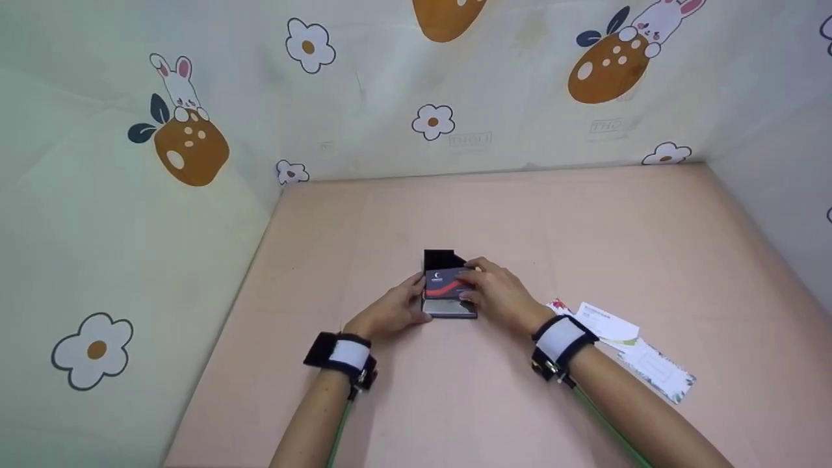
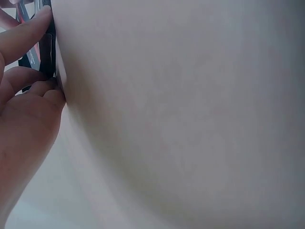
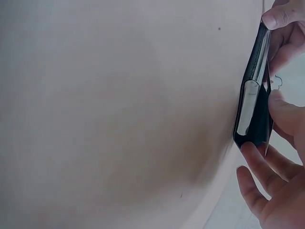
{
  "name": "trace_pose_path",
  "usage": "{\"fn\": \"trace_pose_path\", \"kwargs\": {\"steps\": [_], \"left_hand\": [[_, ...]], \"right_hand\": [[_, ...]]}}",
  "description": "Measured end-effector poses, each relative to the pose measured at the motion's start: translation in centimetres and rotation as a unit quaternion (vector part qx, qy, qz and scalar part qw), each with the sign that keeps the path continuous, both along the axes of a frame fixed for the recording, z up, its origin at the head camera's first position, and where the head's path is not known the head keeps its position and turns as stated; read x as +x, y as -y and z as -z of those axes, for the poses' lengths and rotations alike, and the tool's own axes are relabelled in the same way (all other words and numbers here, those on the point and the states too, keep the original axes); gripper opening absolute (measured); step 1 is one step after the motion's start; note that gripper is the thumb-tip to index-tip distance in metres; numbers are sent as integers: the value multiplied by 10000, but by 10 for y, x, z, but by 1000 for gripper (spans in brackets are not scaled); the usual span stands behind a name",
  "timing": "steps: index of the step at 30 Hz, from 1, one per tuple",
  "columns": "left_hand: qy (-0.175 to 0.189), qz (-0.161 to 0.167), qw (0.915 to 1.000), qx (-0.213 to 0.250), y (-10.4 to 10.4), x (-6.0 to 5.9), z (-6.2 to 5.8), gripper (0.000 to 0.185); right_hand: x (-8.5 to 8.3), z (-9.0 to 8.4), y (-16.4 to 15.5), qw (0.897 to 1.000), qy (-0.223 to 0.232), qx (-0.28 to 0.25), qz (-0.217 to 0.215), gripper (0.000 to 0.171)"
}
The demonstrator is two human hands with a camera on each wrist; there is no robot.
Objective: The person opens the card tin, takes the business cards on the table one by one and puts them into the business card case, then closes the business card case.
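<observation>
Centre of frame, on the pink tabletop point(image 1: 455, 403), a black card case point(image 1: 447, 307) w/ open lid is steadied by the left hand point(image 1: 392, 313) gripping its left edge while the right hand point(image 1: 499, 296) pinches a red-and-black card point(image 1: 444, 283) over it; card looks mid-insertion, prob. needing a square push in; loose cards point(image 1: 624, 344) lie lower right.

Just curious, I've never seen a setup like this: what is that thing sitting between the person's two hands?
In the head view, a black card holder with a red-striped card lies between the left hand and right hand.
</observation>
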State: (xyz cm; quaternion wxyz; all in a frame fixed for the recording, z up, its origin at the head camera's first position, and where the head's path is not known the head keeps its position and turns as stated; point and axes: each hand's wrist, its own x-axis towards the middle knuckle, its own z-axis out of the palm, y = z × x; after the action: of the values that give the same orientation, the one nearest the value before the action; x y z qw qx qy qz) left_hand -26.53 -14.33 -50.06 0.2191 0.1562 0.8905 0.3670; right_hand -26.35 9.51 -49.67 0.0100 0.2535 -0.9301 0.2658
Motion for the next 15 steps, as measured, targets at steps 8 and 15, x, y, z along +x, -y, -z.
{"fn": "trace_pose_path", "kwargs": {"steps": [8, 15], "left_hand": [[-103, 133, 9999, 41, 1, -1, 3, 80], [-140, 199, 9996, 107, 1, -2, 4, 80]], "right_hand": [[-4, 0, 3, 9998, 166, 67, 65, 38], [-7, 2, 4, 9999, 58, 14, 92, 31]]}}
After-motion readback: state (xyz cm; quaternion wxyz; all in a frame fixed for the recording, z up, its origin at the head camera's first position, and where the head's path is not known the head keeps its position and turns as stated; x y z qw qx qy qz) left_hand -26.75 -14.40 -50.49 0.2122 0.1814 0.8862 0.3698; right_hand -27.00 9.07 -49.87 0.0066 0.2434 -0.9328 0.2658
